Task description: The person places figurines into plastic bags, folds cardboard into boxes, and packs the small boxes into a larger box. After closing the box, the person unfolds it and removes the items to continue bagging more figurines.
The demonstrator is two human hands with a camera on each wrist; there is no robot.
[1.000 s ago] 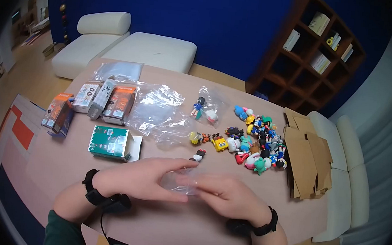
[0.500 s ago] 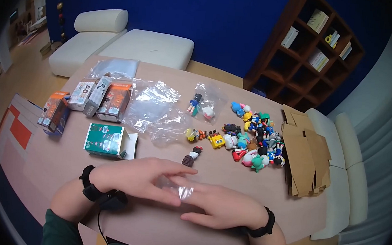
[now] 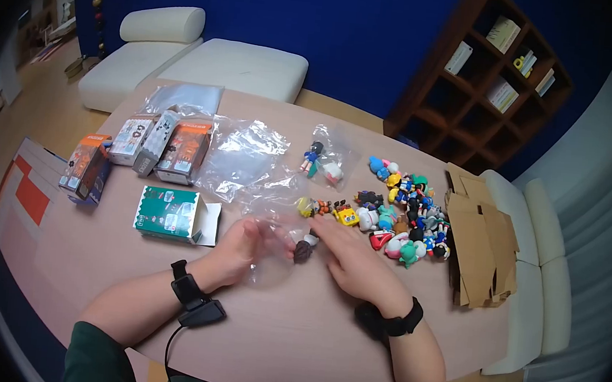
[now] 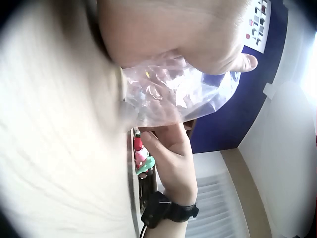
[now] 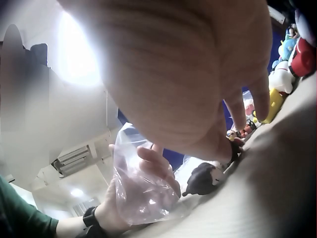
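My left hand [image 3: 231, 256] grips a clear plastic bag [image 3: 271, 266] just left of a small figurine with a dark brown head [image 3: 303, 250]. The right wrist view shows the left fingers bent against the bag film [image 5: 143, 191], which puffs out loosely. On the tabletop lies the figurine, its dark head [image 5: 202, 178] toward the bag. My right hand [image 3: 364, 263] reaches over from the right with fingers extended, fingertips right at the figurine's feet and thumb held apart. Part of the figurine is hidden behind the right hand in the right wrist view.
Several toy figures [image 3: 411, 215] are heaped at the right, beside flattened cardboard [image 3: 479, 250]. A green box [image 3: 168, 213] with its flap out stands left, with orange boxes [image 3: 184, 153] behind. More clear bags [image 3: 248, 149] lie mid-table; one holds a figure [image 3: 333, 171].
Both hands were together near the front edge, handling the bag. Now they have parted and moved forward: the left with the bag, the right to the figurine. The bag looks more spread out.
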